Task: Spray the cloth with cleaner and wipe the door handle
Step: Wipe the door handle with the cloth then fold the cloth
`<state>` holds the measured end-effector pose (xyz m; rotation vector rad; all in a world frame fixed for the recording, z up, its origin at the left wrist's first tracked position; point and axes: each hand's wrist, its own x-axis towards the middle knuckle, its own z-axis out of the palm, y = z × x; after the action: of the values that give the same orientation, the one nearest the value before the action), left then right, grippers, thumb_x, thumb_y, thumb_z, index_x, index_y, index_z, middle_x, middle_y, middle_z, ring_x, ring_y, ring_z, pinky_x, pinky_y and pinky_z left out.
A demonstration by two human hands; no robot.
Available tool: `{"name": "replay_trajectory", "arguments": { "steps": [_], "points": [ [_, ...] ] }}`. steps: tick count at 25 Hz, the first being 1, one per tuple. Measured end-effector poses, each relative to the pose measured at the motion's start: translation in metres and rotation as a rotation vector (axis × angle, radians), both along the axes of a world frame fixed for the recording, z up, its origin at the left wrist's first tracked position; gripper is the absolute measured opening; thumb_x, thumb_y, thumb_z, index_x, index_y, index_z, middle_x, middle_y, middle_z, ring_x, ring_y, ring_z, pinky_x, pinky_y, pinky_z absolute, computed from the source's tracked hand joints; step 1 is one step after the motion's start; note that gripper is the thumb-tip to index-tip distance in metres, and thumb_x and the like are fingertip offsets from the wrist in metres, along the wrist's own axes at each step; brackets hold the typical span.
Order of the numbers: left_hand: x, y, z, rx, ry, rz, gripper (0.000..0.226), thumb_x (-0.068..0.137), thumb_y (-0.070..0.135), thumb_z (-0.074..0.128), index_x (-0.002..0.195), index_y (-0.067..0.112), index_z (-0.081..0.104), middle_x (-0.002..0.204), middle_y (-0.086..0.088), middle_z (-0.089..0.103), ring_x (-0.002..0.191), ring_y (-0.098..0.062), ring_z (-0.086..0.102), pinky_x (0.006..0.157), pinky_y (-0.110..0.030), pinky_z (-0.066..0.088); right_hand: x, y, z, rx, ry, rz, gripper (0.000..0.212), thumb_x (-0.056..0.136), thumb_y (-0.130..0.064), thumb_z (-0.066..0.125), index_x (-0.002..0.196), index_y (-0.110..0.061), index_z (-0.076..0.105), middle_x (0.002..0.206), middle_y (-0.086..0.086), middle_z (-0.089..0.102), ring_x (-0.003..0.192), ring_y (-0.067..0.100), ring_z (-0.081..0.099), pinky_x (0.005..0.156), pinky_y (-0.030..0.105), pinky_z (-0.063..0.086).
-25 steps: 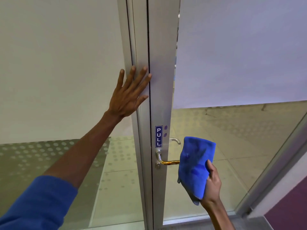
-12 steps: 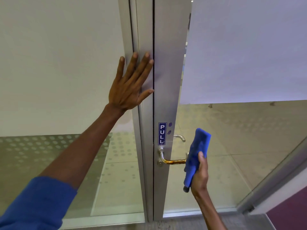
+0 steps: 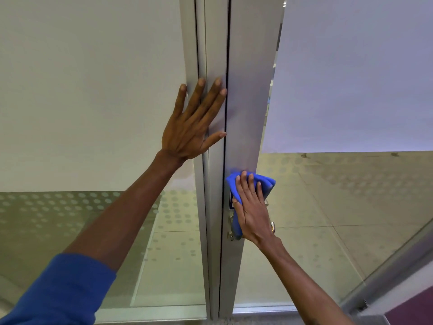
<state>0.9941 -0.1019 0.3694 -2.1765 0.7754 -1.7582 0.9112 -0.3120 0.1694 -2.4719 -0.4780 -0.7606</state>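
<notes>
Right hand presses bunched blue cloth flat against smooth metal door frame.

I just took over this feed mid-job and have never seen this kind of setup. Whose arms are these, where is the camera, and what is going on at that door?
There is no machine here: a person works with bare hands, and the one camera sits on their head, looking forward and down. So both arms reach in from the bottom of the picture. The left hand lies flat, fingers spread, on the metal door frame. The right hand presses a blue cloth flat against the door's metal edge, right over the door handle, of which only small bits show. A blue sign is almost wholly covered by the cloth. Either side are glass panels, frosted above. No spray bottle is in view.
</notes>
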Motion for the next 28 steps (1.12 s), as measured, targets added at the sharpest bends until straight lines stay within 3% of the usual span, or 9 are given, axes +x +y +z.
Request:
{"name": "replay_trajectory", "arguments": {
  "steps": [5,10,16,21,28],
  "points": [
    [-0.001,-0.001,0.001,-0.007,0.008,0.011,0.085,0.102,0.071,0.022,0.163,0.019,-0.004,0.168,-0.009,0.015,0.157,-0.023,-0.021,0.128,-0.047,-0.016,-0.002,-0.024,-0.001,-0.287,0.049,0.026,0.057,0.108,-0.037,0.020,0.160,-0.022,0.000,0.168,-0.008,-0.010,0.155,0.010,-0.013,0.125,0.032,-0.015],
    [-0.001,-0.001,0.001,-0.016,0.008,0.015,0.084,0.102,0.070,0.023,0.164,0.018,-0.003,0.168,-0.009,0.017,0.157,-0.023,-0.019,0.128,-0.047,-0.015,-0.005,-0.054,-0.006,-0.555,0.107,0.118,0.057,0.109,-0.044,0.011,0.162,-0.026,0.003,0.169,-0.009,-0.001,0.155,0.007,-0.012,0.125,0.036,-0.010],
    [-0.002,-0.002,0.002,-0.020,0.023,0.019,0.084,0.102,0.071,0.021,0.163,0.019,-0.002,0.168,-0.010,0.016,0.157,-0.022,-0.020,0.128,-0.047,-0.014,-0.004,-0.063,-0.011,-0.586,0.222,0.191,0.054,0.108,-0.046,0.011,0.160,-0.034,-0.001,0.167,-0.017,-0.009,0.152,0.000,-0.019,0.123,0.035,-0.013],
    [-0.003,-0.002,0.002,-0.013,0.024,0.027,0.083,0.102,0.069,0.022,0.163,0.019,-0.002,0.168,-0.010,0.019,0.157,-0.022,-0.020,0.128,-0.048,-0.015,-0.006,-0.071,-0.011,-0.601,0.309,0.277,0.053,0.107,-0.046,0.011,0.159,-0.036,0.004,0.167,-0.018,-0.001,0.150,-0.005,-0.018,0.123,0.033,-0.014],
    [-0.007,-0.002,0.005,0.009,0.026,0.037,0.079,0.103,0.068,0.020,0.163,0.021,0.001,0.167,-0.012,0.028,0.156,-0.023,-0.021,0.127,-0.049,-0.015,-0.008,-0.070,-0.019,-0.675,0.320,0.270,0.055,0.108,-0.045,0.009,0.160,-0.032,-0.002,0.168,-0.014,-0.006,0.152,0.001,-0.020,0.127,0.040,-0.009]
  ]
}}
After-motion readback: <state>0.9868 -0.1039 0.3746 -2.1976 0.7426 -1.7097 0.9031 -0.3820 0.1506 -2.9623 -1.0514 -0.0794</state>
